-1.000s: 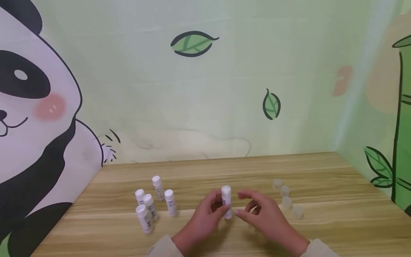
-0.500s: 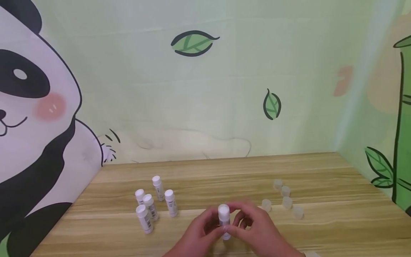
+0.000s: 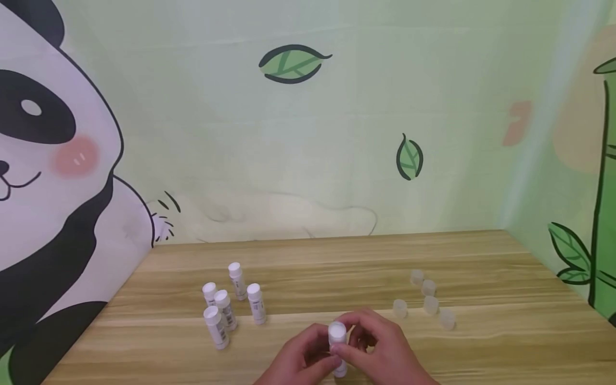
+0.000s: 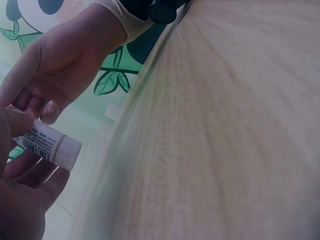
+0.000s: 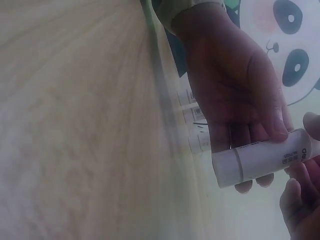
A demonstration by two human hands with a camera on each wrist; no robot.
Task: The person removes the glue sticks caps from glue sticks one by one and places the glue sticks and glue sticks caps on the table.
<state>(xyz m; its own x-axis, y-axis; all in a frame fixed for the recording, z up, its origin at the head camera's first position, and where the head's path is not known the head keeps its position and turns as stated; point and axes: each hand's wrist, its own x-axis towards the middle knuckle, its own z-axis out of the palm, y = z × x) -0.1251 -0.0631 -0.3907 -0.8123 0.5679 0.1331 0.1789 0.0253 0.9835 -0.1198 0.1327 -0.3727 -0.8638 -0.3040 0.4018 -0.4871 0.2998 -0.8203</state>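
Both hands are on a white glue stick [image 3: 337,332] with a printed label, upright near the front of the table in the head view. My left hand [image 3: 303,357] grips its lower part, thumb across the front. Fingers of my right hand [image 3: 380,345] pinch the tube near its white top, the thumb in front and the other fingers behind. In the left wrist view a barcode shows on the glue stick [image 4: 45,142], its bottom end sticking out past the left hand [image 4: 27,200]. From the right wrist, the left hand [image 5: 235,85] wraps the tube [image 5: 265,160].
Several similar white glue sticks [image 3: 257,305] stand upright in a group to the left on the wooden table [image 3: 308,278]. On the right lie several small translucent caps [image 3: 430,305]. A printed cloth backdrop [image 3: 337,149] with a panda and leaves rises behind the table.
The left hand has brought the glue stick toward the front edge. My right hand, apart from it before, has closed its fingers on the tube. One translucent cap behind that hand has come into view.
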